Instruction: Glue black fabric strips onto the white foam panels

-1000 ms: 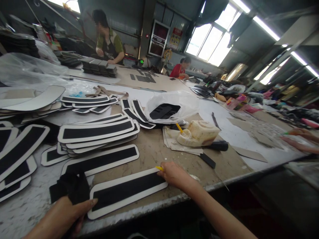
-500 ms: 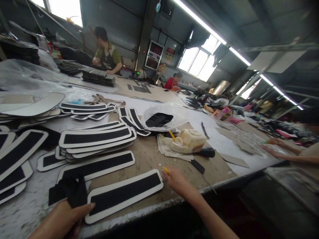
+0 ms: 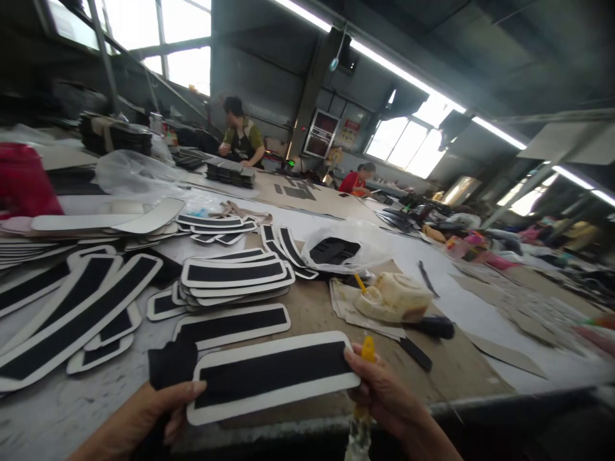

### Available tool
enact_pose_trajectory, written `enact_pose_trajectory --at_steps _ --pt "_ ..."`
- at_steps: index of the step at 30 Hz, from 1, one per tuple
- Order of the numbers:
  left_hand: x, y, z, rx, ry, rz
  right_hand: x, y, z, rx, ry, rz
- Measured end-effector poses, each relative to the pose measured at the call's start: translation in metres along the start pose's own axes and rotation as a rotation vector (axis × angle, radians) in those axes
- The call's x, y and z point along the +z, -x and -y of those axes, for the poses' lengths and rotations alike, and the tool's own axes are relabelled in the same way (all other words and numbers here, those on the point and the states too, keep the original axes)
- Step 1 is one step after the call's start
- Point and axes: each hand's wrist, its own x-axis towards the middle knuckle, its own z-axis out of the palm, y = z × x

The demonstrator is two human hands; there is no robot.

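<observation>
A long black panel with a white border and rounded corners [image 3: 273, 374] is held up at the table's front edge. My left hand [image 3: 144, 406] pinches its left end, thumb on top. Black fabric [image 3: 173, 363] lies beside that hand. My right hand [image 3: 391, 394] grips the panel's right end and also holds a yellow-handled brush [image 3: 368, 349], its whitish, crusted end pointing down. Just behind the held panel, a similar panel [image 3: 245, 325] lies on brown board. A stained, cream plastic jug [image 3: 401, 296] with a yellow stick in its mouth lies beyond my right hand.
Stacked bordered panels [image 3: 233, 272] stand behind, with more strewn [image 3: 81, 320] at the left. A clear bag [image 3: 379, 240] holds black pieces. A dark-handled tool [image 3: 435, 326] lies beside the jug. Two people work across the table; another person's hand [image 3: 596, 336] shows at the right edge.
The panel's right end has risen and my right hand now grips it; earlier that hand was beside it. The brush now points down in that hand. The view has shifted left.
</observation>
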Motion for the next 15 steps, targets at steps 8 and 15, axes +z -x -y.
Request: enact_pose_trajectory --at_steps 8,15 --pt "0.001 0.014 -0.012 0.096 0.328 0.006 0.020 -0.012 0.000 0.034 -0.175 -0.049" --pt "-0.016 0.007 -0.055 0.111 0.330 -0.099 0.041 -0.052 0.017 0.066 -0.090 0.002"
